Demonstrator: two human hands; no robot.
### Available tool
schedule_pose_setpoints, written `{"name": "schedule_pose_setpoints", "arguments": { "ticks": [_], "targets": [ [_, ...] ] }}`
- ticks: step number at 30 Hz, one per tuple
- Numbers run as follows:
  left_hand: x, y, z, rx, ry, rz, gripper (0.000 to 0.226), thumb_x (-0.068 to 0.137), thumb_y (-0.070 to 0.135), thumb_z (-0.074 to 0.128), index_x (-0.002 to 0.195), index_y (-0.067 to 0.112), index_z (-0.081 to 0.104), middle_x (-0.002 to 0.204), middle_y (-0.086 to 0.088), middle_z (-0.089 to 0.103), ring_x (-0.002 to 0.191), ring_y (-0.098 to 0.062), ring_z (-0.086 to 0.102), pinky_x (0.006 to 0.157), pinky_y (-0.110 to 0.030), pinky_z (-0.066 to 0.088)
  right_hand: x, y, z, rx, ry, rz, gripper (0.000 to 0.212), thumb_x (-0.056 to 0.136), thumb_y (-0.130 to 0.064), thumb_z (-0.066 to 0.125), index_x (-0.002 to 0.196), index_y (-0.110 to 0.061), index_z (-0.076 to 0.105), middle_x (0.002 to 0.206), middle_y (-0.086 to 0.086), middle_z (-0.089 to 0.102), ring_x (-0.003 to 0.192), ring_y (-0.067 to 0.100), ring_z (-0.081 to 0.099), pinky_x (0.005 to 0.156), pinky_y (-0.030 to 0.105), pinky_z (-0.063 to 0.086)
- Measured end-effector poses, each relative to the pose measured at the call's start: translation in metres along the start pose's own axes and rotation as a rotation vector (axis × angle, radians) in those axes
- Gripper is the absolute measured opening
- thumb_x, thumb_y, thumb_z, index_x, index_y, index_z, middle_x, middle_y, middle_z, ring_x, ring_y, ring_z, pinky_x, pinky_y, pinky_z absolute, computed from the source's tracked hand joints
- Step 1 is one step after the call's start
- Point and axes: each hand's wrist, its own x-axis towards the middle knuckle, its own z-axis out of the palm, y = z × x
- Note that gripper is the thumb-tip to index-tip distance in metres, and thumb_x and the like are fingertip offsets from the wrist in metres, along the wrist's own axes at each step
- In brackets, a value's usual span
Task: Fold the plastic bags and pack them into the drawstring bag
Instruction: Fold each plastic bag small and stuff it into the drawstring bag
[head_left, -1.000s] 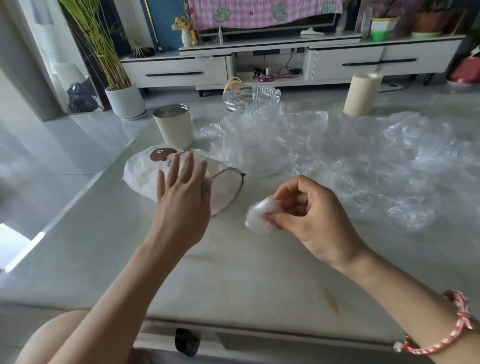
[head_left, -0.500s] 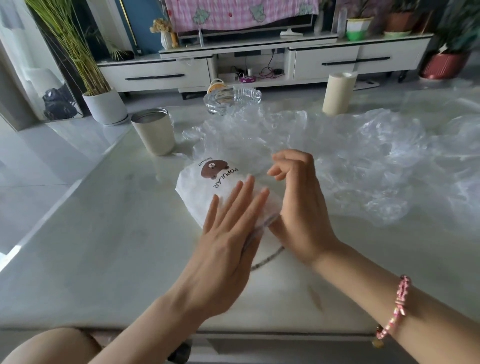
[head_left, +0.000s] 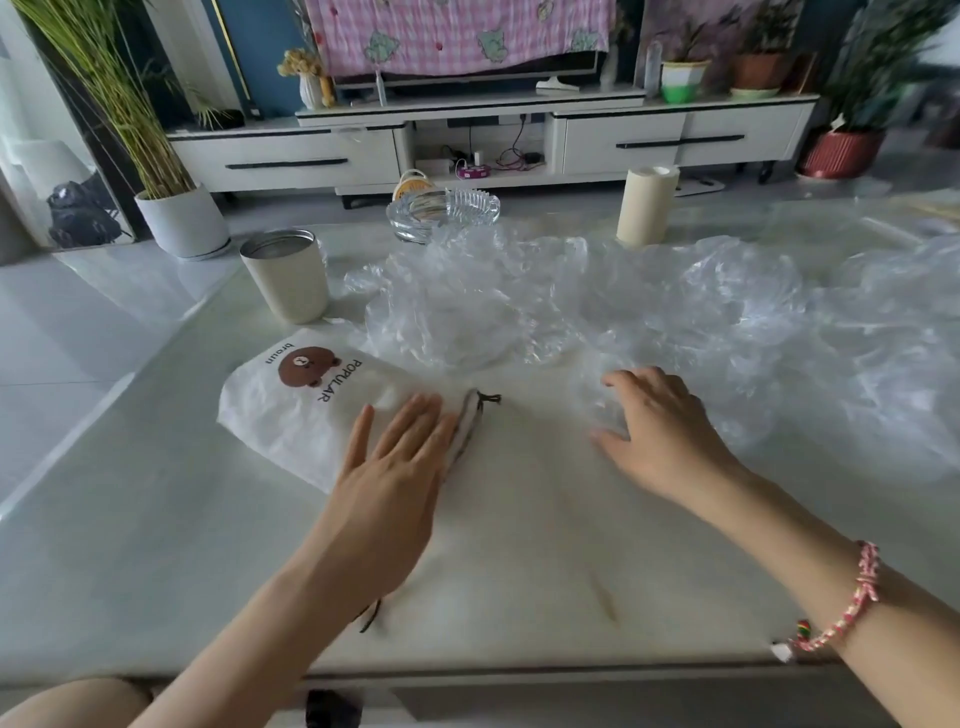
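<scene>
Pale marble table (head_left: 156, 519) with a cream tumbler (head_left: 285, 280) at far left, a glass ashtray (head_left: 441, 213) at the far edge and a cream roll (head_left: 647, 205) upright to its right. Behind is a white TV stand (head_left: 311, 156), with a pink checked cloth (head_left: 457, 31) hanging above it and a small vase (head_left: 311, 88) and potted plants on top. On the floor are a white planter (head_left: 182, 221) of tall grass at left and a red pot (head_left: 841, 153) at right.

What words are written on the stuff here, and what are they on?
"POPULAR": on the white drawstring bag, beside the brown bear head.
"brown": small letters on the other side of the bear head. They are blurry, so this reading is unsure.
Nothing else in view has words that can be read.
</scene>
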Motion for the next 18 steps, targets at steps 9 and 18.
{"name": "schedule_pose_setpoints", "arguments": {
  "ticks": [9,18],
  "targets": [
    [0.014,0.001,-0.022,-0.258,0.152,-0.109,0.051,0.091,0.036,0.034,0.125,0.005,0.057,0.137,-0.013,0.050,0.136,-0.027,0.035,0.112,-0.048,0.024,-0.036,-0.010,0.000,0.176,0.264,-0.372,0.010,0.084,-0.012,0.059,0.076,-0.011,0.066,0.078,0.003,0.065,0.074,0.024,0.061,0.069,0.033,0.048],
    [0.000,0.063,-0.002,-0.598,-0.011,0.119,0.042,0.093,0.023,0.033,0.123,0.009,0.059,0.128,-0.001,0.059,0.131,-0.011,0.039,0.110,-0.018,0.024,-0.081,-0.035,-0.003,0.491,0.302,-0.377,0.019,0.089,-0.017,0.049,0.095,-0.012,0.066,0.094,-0.004,0.064,0.090,0.007,0.056,0.085,0.011,0.039]
  ]
}}
